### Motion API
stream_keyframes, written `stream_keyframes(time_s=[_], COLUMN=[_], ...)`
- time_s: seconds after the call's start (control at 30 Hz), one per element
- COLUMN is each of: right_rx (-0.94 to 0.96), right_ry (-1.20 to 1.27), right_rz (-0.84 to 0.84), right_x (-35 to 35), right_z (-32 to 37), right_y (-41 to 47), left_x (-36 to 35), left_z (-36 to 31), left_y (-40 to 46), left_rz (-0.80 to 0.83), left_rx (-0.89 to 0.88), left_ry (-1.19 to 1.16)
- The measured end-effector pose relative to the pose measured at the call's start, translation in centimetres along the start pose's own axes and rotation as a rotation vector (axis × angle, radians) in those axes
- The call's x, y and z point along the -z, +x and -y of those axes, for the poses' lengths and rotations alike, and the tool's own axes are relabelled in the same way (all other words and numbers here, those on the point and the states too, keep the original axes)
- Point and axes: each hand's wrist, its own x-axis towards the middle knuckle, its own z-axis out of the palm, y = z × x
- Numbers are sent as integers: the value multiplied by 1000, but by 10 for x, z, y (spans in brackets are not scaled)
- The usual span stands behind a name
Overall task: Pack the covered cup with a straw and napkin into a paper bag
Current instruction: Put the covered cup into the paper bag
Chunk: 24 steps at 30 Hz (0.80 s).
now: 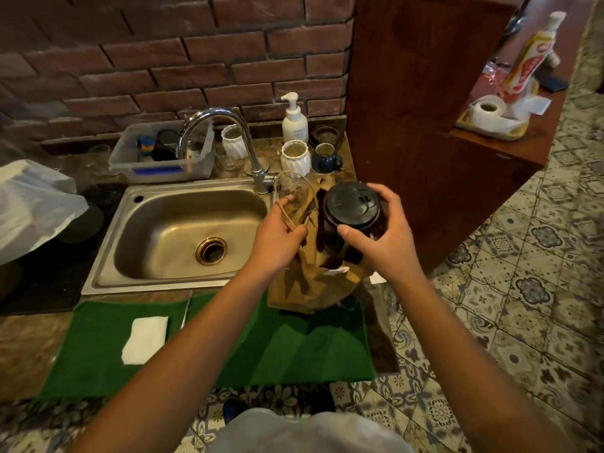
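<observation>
The covered cup (pixel 351 220), dark and round with a black domed plastic lid, sat partly down in the mouth of the brown paper bag (pixel 310 282), its lower body hidden by the creased paper. The right hand (pixel 385 233) gripped it just under the lid, thumb in front and fingers (pixel 379 191) curled round the far side. The left hand (pixel 277 237) held the bag's left edge open, its fingers clenched on the paper and one thin twisted-cord handle (pixel 294 191); the fingertips themselves were hidden behind the hand. A scrap of white showed inside the bag's mouth, too small to tell what it was.

The bag stood at the right end of the worktop (pixel 29 348), on a green felt-like mat (pixel 212 348) whose front edge overhung the patterned floor tiles. A folded white napkin (pixel 145 338) lay flat on the mat's left part, well apart from the bag. A thin straw-like rod (pixel 185 308) lay near the mat's back edge, hard to make out.

Behind the mat lay a stainless steel sink (pixel 183 230) with a brass-ringed drain and a curved chrome tap (pixel 225 138). Ribbed white cups, a blue mug and a white pump bottle (pixel 294 119) stood against the brick wall.
</observation>
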Motion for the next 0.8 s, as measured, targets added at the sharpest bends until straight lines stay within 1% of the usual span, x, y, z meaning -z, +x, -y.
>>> stream_keyframes(time_s=[0.13, 0.23, 0.4, 0.53, 0.6, 0.7, 0.8], right_rx=[-40, -20, 83, 209, 227, 213, 144], right_ry=[-196, -376, -809, -1088, -1212, -1362, -1467], right_rz=[103, 174, 257, 329, 386, 506, 621], right_x=[-3, -5, -22, -48, -67, -97, -123], right_z=[-12, -14, -5, 10, 18, 27, 30], right_y=[-4, -3, 9, 25, 34, 46, 52], left_x=[8, 14, 26, 42, 53, 70, 81], left_z=[12, 19, 32, 45, 51, 59, 66], left_y=[-7, -11, -18, -16, -15, -16, -18], left_rz=[1, 24, 31, -31, -59, -75, -77], left_rx=[14, 31, 80, 34, 35, 38, 25], left_ry=[-46, -96, -128, -10, 21, 97, 150])
